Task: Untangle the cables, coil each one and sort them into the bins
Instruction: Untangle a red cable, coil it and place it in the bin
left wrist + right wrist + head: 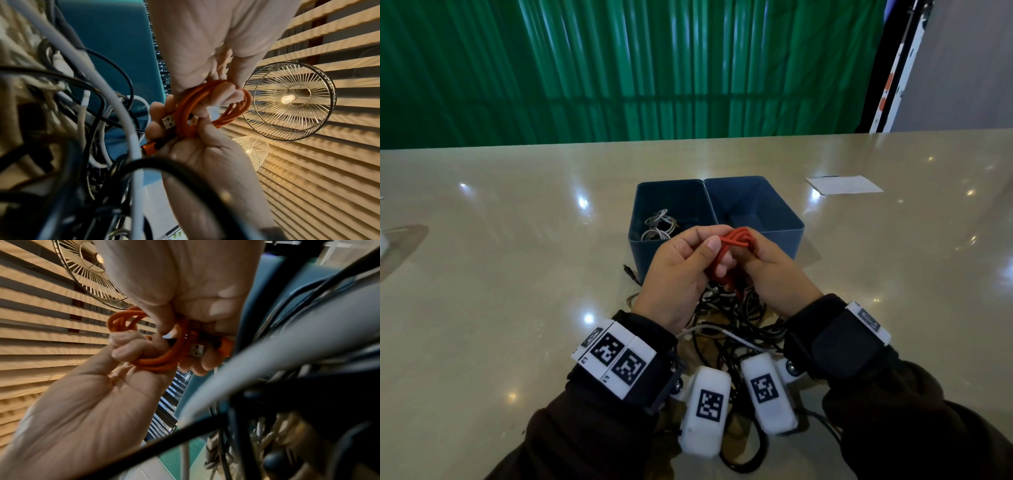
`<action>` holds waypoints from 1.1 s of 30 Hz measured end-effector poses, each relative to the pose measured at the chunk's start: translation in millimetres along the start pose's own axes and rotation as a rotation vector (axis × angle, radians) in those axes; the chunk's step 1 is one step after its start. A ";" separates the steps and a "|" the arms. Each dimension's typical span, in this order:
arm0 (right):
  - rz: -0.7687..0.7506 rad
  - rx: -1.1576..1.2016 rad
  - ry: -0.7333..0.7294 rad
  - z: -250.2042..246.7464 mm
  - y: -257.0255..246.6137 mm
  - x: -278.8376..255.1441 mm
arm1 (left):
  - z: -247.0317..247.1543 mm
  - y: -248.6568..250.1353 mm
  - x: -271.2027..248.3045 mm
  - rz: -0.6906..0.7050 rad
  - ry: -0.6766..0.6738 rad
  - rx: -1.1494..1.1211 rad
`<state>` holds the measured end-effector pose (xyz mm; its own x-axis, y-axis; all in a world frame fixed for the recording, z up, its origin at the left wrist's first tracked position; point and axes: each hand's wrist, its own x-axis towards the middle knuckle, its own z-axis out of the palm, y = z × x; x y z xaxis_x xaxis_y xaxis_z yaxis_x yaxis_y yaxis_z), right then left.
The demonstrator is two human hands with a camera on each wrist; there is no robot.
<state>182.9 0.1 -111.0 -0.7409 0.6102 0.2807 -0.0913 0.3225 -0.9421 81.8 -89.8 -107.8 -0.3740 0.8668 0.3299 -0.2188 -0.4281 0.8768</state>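
Note:
Both hands hold a coiled orange cable (736, 240) up in front of two blue bins. My left hand (698, 253) grips the coil with thumb on top and fingers curled around it. Fingers of my right hand (760, 260) curl around its other side. The left wrist view shows the coil (207, 104) and its metal USB plug (168, 122) lying against the left fingers. In the right wrist view the coil (160, 364) loops around the right fingers. The left bin (671, 198) contains coiled white and grey cables (659, 224). The right bin (756, 202) looks empty.
A tangle of black and white cables (736, 329) lies on the beige table (517, 240) under my wrists, reaching the bins' front wall. A white sheet of paper (844, 185) lies at the back right. A green curtain hangs behind the table.

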 end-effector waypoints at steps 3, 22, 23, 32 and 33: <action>0.041 -0.043 0.001 2.7 1.4 1.4 | -1.1 -0.5 1.9 0.013 0.014 -0.012; -0.031 -0.175 0.245 4.9 4.3 0.6 | -5.7 -3.1 5.0 0.029 0.188 0.489; -0.026 -0.186 0.250 4.0 5.2 1.0 | -7.2 -2.7 5.0 0.017 0.192 0.554; -0.082 -0.325 0.277 -1.7 7.8 2.7 | -9.6 -1.7 5.5 -0.125 0.133 0.570; -0.097 -0.338 0.277 -2.2 7.8 2.6 | -8.8 -1.4 4.7 -0.120 0.134 0.559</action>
<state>181.6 5.8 -117.2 -0.5292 0.7213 0.4469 0.1050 0.5783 -0.8091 72.5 -87.4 -110.5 -0.4944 0.8454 0.2022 0.2287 -0.0980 0.9686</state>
